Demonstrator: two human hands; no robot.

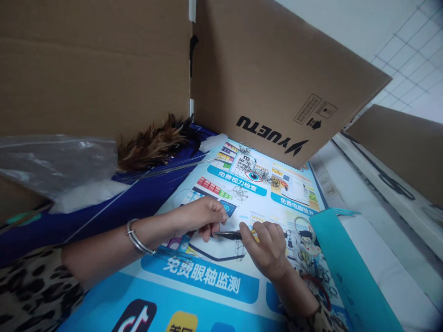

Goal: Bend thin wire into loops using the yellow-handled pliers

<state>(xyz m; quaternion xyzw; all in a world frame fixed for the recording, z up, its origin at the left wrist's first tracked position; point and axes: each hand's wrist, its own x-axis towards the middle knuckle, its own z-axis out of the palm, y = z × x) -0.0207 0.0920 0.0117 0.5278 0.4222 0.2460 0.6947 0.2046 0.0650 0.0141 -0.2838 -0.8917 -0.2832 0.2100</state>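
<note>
My left hand (200, 217) rests on a blue and white printed poster (207, 276), its fingers curled and pinched on something too small to make out. A silver bangle (136, 237) circles that wrist. My right hand (268, 246) is closed round a slim dark tool with a yellow handle (230, 235). The tool's tip points left and meets the left fingertips. Small wire pieces (263, 174) lie farther up the poster.
A feather duster (152, 145) and a clear plastic bag (51, 161) lie at the back left. Cardboard walls (277, 69) stand behind. A teal paper bag (349, 272) with wire rings (313, 272) beside it sits at the right.
</note>
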